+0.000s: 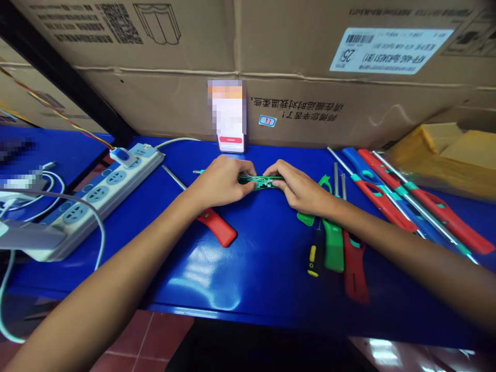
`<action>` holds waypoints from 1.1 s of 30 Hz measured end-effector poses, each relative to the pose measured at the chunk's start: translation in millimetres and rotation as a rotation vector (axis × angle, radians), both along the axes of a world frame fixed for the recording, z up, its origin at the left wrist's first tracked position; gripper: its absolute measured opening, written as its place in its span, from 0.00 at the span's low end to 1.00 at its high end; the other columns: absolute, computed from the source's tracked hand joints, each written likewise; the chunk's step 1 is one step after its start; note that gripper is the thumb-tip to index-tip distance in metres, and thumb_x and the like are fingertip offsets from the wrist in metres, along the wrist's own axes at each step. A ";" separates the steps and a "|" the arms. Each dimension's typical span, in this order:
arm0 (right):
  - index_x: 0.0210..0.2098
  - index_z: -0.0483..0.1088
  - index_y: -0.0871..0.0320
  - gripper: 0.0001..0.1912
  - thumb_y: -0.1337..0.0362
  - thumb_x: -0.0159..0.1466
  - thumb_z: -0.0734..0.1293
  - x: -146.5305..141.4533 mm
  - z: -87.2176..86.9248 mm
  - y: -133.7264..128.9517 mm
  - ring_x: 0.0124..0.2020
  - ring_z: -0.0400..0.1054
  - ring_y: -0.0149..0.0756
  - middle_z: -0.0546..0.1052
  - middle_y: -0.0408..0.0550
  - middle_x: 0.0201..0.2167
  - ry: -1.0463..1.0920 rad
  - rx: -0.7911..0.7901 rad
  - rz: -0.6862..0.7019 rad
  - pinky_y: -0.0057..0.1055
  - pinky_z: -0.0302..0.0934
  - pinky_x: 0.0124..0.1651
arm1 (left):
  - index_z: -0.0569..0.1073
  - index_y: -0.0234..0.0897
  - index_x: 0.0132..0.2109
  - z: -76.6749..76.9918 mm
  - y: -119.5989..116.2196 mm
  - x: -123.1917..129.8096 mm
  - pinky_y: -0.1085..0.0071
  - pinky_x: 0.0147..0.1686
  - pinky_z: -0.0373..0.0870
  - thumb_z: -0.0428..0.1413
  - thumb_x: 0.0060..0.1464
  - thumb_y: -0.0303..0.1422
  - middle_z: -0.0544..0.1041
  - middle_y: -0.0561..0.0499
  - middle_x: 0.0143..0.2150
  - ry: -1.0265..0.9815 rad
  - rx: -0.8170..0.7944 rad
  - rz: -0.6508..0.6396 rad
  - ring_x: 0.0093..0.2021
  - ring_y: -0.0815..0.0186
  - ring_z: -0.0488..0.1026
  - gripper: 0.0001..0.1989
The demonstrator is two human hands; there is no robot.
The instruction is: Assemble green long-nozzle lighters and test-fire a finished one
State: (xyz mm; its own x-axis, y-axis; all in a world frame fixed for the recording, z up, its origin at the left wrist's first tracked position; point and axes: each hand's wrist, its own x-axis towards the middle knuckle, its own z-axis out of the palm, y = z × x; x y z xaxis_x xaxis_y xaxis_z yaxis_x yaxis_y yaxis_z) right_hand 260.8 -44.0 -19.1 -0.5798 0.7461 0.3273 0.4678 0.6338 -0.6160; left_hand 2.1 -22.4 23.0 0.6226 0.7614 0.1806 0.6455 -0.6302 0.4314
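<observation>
Between my two hands is an opened green utility lighter (265,181), its thin wires and small inner parts showing. My left hand (225,181) pinches its left end, and a metal tip pokes out beyond that hand. The right hand (298,188) grips the other end with thumb and fingers. Under my left wrist lies a red lighter (219,227) with a metal tube. Beside my right forearm are a green casing piece (334,245), a red casing piece (355,271) and a black-and-yellow screwdriver (315,253). A green part (306,219) is partly hidden by the right hand.
Several red and blue long lighters (403,196) lie at the right. A power strip (104,196) with plugs and cables stands left. A phone (231,119) leans on a cardboard box (166,93). The blue table's (186,310) front edge is near me.
</observation>
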 end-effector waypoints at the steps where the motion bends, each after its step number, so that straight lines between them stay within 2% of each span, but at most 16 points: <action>1: 0.53 0.68 0.52 0.09 0.68 0.76 0.62 0.1 -0.2 0.0 0.55 0.74 0.49 0.77 0.54 0.52 0.001 0.004 -0.001 0.47 0.69 0.61 | 0.86 0.37 0.45 0.0 -1.0 1.5 0.67 0.35 0.68 0.64 0.61 0.32 0.88 0.49 0.36 -0.011 -0.002 0.021 0.34 0.61 0.81 0.08; 6: 0.53 0.69 0.51 0.10 0.68 0.76 0.62 1.2 0.5 0.8 0.54 0.75 0.50 0.78 0.54 0.53 0.010 0.010 -0.002 0.49 0.70 0.60 | 0.86 0.38 0.41 -0.1 -4.8 7.1 0.66 0.35 0.67 0.66 0.60 0.32 0.87 0.49 0.35 -0.033 -0.022 0.111 0.34 0.59 0.81 0.05; 18: 0.52 0.71 0.51 0.09 0.68 0.74 0.64 3.0 -0.5 5.0 0.53 0.75 0.50 0.80 0.54 0.52 0.036 0.001 -0.014 0.49 0.70 0.60 | 0.85 0.39 0.40 -8.3 -3.0 9.4 0.67 0.33 0.67 0.68 0.60 0.33 0.87 0.50 0.34 -0.082 0.027 0.106 0.34 0.60 0.82 0.03; 23: 0.52 0.70 0.51 0.09 0.68 0.74 0.63 1.3 -2.0 4.7 0.54 0.75 0.48 0.80 0.53 0.53 0.039 0.000 -0.014 0.47 0.70 0.59 | 0.84 0.38 0.43 -8.4 3.8 3.7 0.67 0.36 0.69 0.67 0.62 0.32 0.88 0.51 0.36 -0.048 0.007 0.009 0.35 0.61 0.82 0.04; 28: 0.53 0.70 0.51 0.10 0.68 0.74 0.63 0.9 -3.8 5.4 0.55 0.75 0.49 0.80 0.54 0.54 0.021 0.014 -0.035 0.49 0.70 0.60 | 0.84 0.37 0.48 -13.1 8.7 -0.9 0.66 0.40 0.70 0.64 0.66 0.35 0.88 0.48 0.40 -0.020 0.065 -0.047 0.38 0.60 0.83 0.07; 33: 0.53 0.70 0.50 0.08 0.66 0.76 0.62 0.5 -3.7 6.0 0.56 0.76 0.50 0.80 0.54 0.55 0.044 0.015 -0.026 0.50 0.70 0.62 | 0.80 0.38 0.55 -12.6 7.2 -0.3 0.63 0.48 0.75 0.62 0.69 0.38 0.87 0.45 0.49 -0.033 0.135 -0.124 0.47 0.56 0.84 0.13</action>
